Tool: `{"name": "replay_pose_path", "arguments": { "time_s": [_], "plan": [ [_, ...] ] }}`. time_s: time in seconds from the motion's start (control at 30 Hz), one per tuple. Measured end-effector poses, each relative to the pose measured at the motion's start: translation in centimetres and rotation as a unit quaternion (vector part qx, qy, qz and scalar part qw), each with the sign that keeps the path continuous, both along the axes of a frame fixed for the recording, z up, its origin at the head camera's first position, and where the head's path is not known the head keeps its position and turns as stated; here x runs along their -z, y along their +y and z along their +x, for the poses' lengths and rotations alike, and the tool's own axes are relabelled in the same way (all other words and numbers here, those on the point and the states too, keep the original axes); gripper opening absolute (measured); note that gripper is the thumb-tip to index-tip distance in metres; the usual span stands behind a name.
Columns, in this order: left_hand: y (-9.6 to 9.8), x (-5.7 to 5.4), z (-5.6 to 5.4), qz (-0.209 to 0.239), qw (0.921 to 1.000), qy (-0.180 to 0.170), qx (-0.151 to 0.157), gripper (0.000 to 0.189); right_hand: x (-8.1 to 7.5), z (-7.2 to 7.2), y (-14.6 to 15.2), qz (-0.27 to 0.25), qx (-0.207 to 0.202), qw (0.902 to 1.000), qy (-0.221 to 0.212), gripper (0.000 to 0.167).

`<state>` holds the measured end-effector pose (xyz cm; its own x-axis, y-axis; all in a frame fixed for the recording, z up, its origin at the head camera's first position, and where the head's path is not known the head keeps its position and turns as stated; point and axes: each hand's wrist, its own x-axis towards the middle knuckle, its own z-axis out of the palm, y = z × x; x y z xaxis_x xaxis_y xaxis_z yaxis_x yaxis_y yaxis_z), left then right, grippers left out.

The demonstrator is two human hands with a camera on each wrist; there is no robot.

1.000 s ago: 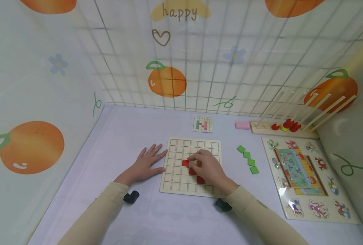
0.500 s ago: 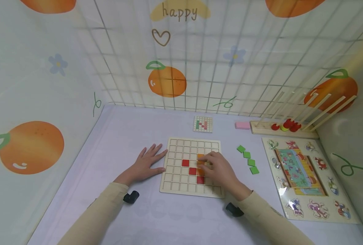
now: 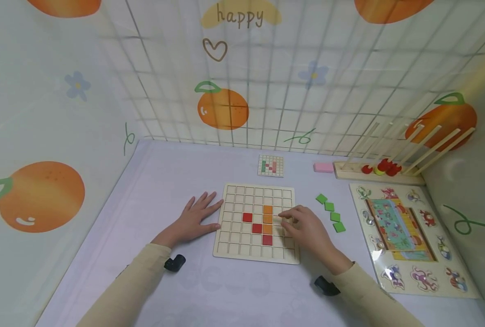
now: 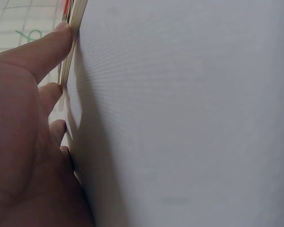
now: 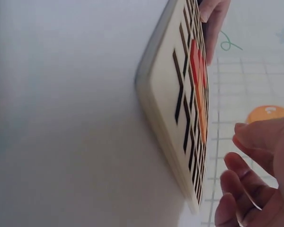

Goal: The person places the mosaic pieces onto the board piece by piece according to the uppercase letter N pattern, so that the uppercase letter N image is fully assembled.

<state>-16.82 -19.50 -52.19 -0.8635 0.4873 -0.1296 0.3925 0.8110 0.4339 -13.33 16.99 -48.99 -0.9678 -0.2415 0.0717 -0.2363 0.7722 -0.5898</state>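
A wooden grid board [image 3: 236,250] lies on the table, with 3 red square tiles [image 3: 257,228] set in a diagonal. Beside them, 3 orange square tiles [image 3: 268,219] form a column above the lowest red one. My left hand [image 3: 191,221] rests on the table with fingers spread; its thumb and index finger touch the board's left edge, as the left wrist view also shows. Over the board's right side hovers my right hand [image 3: 308,227], its fingers loosely bent. In the right wrist view, nothing sits between the thumb and fingers of that hand [image 5: 260,175].
Several green square tiles [image 3: 329,206] lie right of the board. Behind it is a small pattern card [image 3: 270,165]. A pink block [image 3: 323,167], a peg rack [image 3: 379,173] with beads, and a sea-animal puzzle board [image 3: 414,272] stand at the right.
My right hand has drawn away from the tiles toward the board's right side. The orange column, covered before, is now fully visible. My left hand has stayed in place.
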Motion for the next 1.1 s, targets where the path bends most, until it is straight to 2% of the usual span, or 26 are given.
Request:
{"name": "replay_pose_path", "arguments": {
  "time_s": [0.27,0.7,1.1],
  "plan": [
    [0.0,0.1,-0.1,0.002,1.0000,0.003,0.000,0.078,-0.2,0.6,2.3,-0.012,0.022,0.9997,0.007,0.021],
    [0.0,0.3,0.0,0.004,1.0000,0.003,0.001,0.079,-0.2,1.2,6.1,0.000,0.048,0.9986,0.023,0.021],
    [-0.1,0.4,-0.1,0.009,1.0000,0.005,0.001,0.078,-0.2,1.7,9.0,0.007,0.089,0.9960,0.006,0.022]
  ]
}}
